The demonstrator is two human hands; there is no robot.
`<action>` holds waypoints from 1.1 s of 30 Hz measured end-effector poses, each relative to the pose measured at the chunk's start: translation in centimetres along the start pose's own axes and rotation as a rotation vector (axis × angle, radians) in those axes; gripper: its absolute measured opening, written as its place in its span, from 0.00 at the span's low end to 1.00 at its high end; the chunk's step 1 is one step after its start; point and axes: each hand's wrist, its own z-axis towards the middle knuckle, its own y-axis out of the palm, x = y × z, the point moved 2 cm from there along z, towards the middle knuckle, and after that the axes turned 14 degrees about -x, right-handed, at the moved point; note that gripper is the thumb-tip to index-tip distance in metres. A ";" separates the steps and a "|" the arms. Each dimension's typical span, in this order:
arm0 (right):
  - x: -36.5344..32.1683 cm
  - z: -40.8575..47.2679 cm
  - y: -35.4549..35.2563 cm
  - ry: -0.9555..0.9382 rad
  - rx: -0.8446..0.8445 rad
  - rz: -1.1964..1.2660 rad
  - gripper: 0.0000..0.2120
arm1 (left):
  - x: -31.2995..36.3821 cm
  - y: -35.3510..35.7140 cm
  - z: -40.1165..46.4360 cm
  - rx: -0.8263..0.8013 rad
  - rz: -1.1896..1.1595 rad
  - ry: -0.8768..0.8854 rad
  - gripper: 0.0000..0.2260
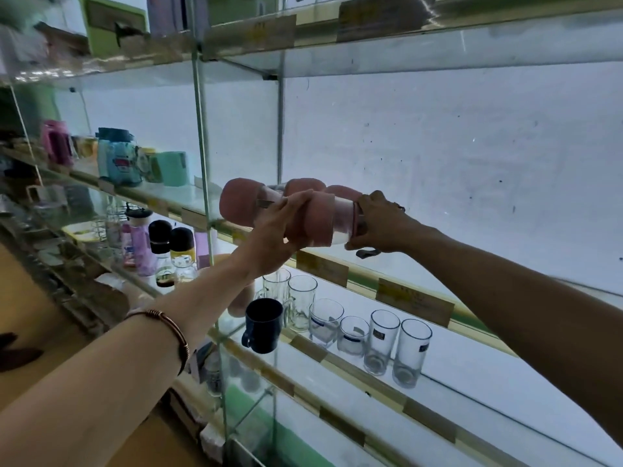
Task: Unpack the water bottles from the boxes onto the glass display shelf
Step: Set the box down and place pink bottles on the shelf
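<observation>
A pink water bottle (322, 219) with a clear middle band lies sideways in the air just above the front edge of the glass display shelf (414, 299). My left hand (281, 230) grips its pink sleeve from below and in front. My right hand (379, 224) grips its lid end on the right. More pink bottles (240, 201) stand on the shelf right behind it, partly hidden by the held one. No box is in view.
Clear glasses (384, 342), glass mugs (301, 306) and a dark blue mug (263, 324) stand on the shelf below. Bottles and cups (119, 156) fill the left bay. A vertical glass divider (202, 136) separates the bays. Another glass shelf (371, 32) runs overhead.
</observation>
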 end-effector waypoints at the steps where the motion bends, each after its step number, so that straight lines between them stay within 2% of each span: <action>1: 0.2 0.1 0.1 0.003 -0.004 -0.028 0.37 | 0.1 0.1 0.2 -0.008 0.019 0.007 0.33; 5: 0.6 0.3 -0.2 0.025 -0.070 -0.082 0.33 | 0.4 0.3 0.2 0.019 -0.046 0.059 0.24; 9: 0.2 0.2 -1.0 0.010 -0.032 -0.073 0.36 | 0.1 0.3 0.0 0.132 -0.094 0.020 0.25; 15: 0.1 0.0 -0.6 0.053 0.065 -0.108 0.32 | 0.4 0.1 1.2 0.081 0.045 -0.029 0.27; 19: -0.1 -0.4 -0.1 0.057 0.067 -0.087 0.33 | 0.3 0.3 1.0 0.068 0.033 -0.029 0.27; 25: 0.1 -1.9 0.1 0.052 0.049 0.010 0.32 | -0.6 0.9 -0.8 0.156 0.013 -0.061 0.23; 29: -0.9 -3.4 -0.3 0.081 0.065 0.039 0.33 | 0.3 0.4 -2.0 0.115 0.062 -0.019 0.22; 33: -3.4 -5.6 -0.4 0.022 0.118 0.106 0.28 | 1.9 0.1 -3.7 0.096 0.037 -0.002 0.19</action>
